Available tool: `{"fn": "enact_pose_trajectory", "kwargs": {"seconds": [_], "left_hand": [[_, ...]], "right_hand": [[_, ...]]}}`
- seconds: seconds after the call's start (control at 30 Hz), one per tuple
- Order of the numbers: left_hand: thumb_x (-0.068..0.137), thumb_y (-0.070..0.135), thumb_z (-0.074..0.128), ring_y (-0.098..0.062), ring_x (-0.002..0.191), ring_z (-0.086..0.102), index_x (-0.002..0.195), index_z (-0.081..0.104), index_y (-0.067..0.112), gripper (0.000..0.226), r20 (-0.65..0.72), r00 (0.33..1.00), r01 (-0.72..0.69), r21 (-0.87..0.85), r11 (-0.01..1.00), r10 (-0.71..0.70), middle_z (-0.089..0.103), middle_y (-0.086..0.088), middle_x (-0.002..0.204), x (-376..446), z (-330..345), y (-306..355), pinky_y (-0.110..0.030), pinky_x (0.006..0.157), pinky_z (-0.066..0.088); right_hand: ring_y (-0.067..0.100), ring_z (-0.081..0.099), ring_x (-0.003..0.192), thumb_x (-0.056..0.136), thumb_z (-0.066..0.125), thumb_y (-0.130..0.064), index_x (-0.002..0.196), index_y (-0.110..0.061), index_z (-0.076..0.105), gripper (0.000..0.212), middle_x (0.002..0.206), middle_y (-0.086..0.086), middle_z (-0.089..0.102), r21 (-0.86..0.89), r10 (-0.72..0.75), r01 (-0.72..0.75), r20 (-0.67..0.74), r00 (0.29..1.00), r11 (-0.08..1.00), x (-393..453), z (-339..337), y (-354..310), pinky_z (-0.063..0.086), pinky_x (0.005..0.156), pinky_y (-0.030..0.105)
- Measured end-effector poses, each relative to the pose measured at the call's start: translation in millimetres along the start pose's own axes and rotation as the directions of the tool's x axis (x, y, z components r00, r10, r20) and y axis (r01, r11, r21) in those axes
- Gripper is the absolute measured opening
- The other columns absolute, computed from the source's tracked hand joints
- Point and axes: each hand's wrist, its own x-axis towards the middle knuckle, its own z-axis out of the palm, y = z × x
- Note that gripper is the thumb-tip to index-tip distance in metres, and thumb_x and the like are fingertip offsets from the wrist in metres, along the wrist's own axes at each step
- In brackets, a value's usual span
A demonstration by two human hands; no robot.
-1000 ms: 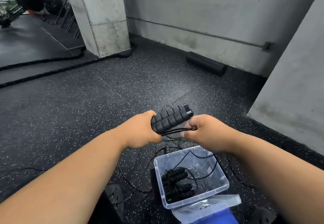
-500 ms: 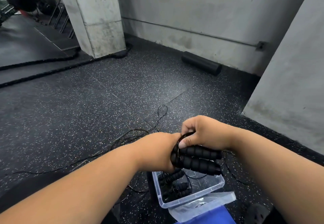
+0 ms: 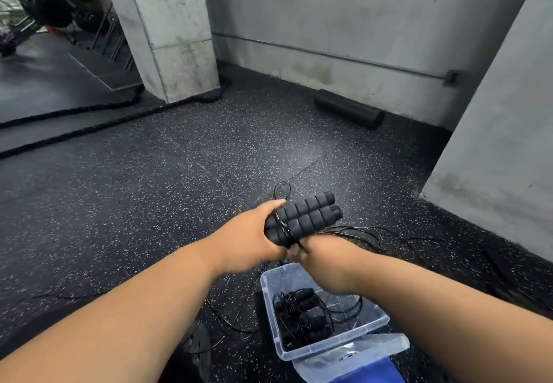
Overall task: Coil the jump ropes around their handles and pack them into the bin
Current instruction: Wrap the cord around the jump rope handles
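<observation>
A: Report the state of both hands.

B: The left hand (image 3: 248, 237) was clenched around the near end of the two foam handles (image 3: 303, 219), which lay side by side, pointing up and to the right, held above the floor (image 3: 149, 188). The right hand (image 3: 321, 258) sat directly under the handles, back facing the camera. Its fingers were blurred and hidden, so I could not tell whether it was grasping anything.

A: Where was the cord of that rope?

B: A few turns of thin black cord (image 3: 282, 227) crossed the handles just beside the left hand. The loose cord (image 3: 359, 233) trailed over the floor to the right, behind the right forearm.

A: And the bin?

B: The clear plastic bin (image 3: 380, 324) stood on the floor just below the hands, near the bottom edge of the view. Inside lay an already coiled jump rope (image 3: 299, 304), black, with some cord spilling across the bin's bottom. A clear lid (image 3: 353, 355) lay against the bin's near side.

A: Other items?

B: A black foam roller (image 3: 348, 108) lay at the foot of the far wall. A thick black battle rope (image 3: 89, 126) ran round the base of the concrete pillar (image 3: 173, 32) at the left.
</observation>
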Motion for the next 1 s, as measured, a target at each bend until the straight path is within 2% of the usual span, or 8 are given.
{"fn": "enact_pose_trajectory", "kwargs": {"seconds": [0.07,0.2,0.4,0.53,0.67,0.77,0.87,1.0], "left_hand": [[0.069,0.042,0.088,-0.003,0.101,0.068,0.145,0.043,0.048,0.088,-0.018,1.000,-0.004,0.121,0.993,0.006,0.072,0.019,0.117,1,5,-2,-0.022,0.086,0.053],[0.073,0.040,0.083,-0.019,0.085,0.066,0.117,0.048,0.039,0.056,-0.066,0.998,0.041,0.277,0.960,-0.023,0.070,0.010,0.092,0,9,5,-0.031,0.071,0.052],[0.066,0.050,0.091,-0.023,0.085,0.065,0.109,0.046,0.032,0.065,0.048,0.999,-0.017,0.491,0.871,-0.007,0.066,0.009,0.089,-2,22,8,-0.033,0.069,0.052],[0.069,0.043,0.093,-0.020,0.093,0.069,0.124,0.052,0.039,0.069,0.276,0.953,-0.240,0.440,0.865,0.124,0.074,0.010,0.104,-9,26,17,-0.032,0.080,0.056],[0.070,0.038,0.093,-0.005,0.082,0.065,0.121,0.051,0.045,0.066,0.342,0.922,-0.283,0.268,0.921,0.183,0.071,0.018,0.097,-21,12,34,-0.020,0.071,0.049],[0.070,0.035,0.096,-0.001,0.084,0.067,0.119,0.054,0.044,0.065,0.360,0.909,-0.270,0.127,0.955,0.209,0.071,0.018,0.098,-28,0,39,-0.017,0.073,0.052],[0.069,0.036,0.098,-0.006,0.096,0.069,0.123,0.056,0.041,0.069,0.350,0.906,-0.250,-0.011,0.968,0.237,0.071,0.013,0.108,-34,-6,40,-0.031,0.089,0.058],[0.070,0.031,0.100,-0.008,0.113,0.068,0.138,0.052,0.036,0.084,0.282,0.929,-0.176,-0.235,0.956,0.241,0.071,0.012,0.122,-35,1,34,-0.033,0.103,0.054]], "right_hand": [[0.033,0.064,0.095,0.107,0.044,-0.029,0.104,-0.012,0.061,0.025,0.107,0.012,0.070,-0.115,-0.012,0.016,0.034,0.999,0.993,-7,0,-11,0.048,0.078,0.034],[0.029,0.058,0.083,0.103,0.053,-0.041,0.087,-0.020,0.056,0.026,0.089,0.004,0.064,-0.173,-0.031,0.037,0.039,0.999,0.984,-25,-26,-24,0.034,0.067,0.029],[0.020,0.048,0.066,0.095,0.063,-0.045,0.083,-0.014,0.062,0.033,0.070,-0.002,0.053,-0.335,-0.115,0.155,0.135,0.984,0.930,-36,-55,-31,0.035,0.056,0.033],[0.004,0.054,0.055,0.080,0.083,-0.036,0.085,-0.021,0.072,0.019,0.071,-0.005,0.068,-0.097,-0.126,0.139,0.135,0.983,0.986,-37,-67,-20,0.044,0.055,0.022],[0.007,0.049,0.056,0.069,0.095,-0.032,0.083,-0.017,0.069,0.033,0.065,-0.004,0.059,0.216,-0.160,0.129,0.137,0.977,0.968,-32,-82,-3,0.036,0.052,0.025],[0.016,0.047,0.060,0.074,0.093,-0.021,0.077,-0.016,0.066,0.028,0.066,0.004,0.056,0.508,-0.239,0.148,0.118,0.964,0.849,-27,-78,10,0.033,0.052,0.027],[0.013,0.047,0.056,0.076,0.089,-0.026,0.076,-0.016,0.063,0.027,0.066,0.003,0.056,0.745,-0.297,0.145,0.074,0.952,0.651,-18,-68,19,0.034,0.049,0.023],[0.011,0.053,0.055,0.070,0.091,-0.047,0.077,-0.021,0.063,0.040,0.068,-0.001,0.061,0.829,-0.310,0.154,0.024,0.950,0.537,-6,-58,24,0.041,0.049,0.019]]}}
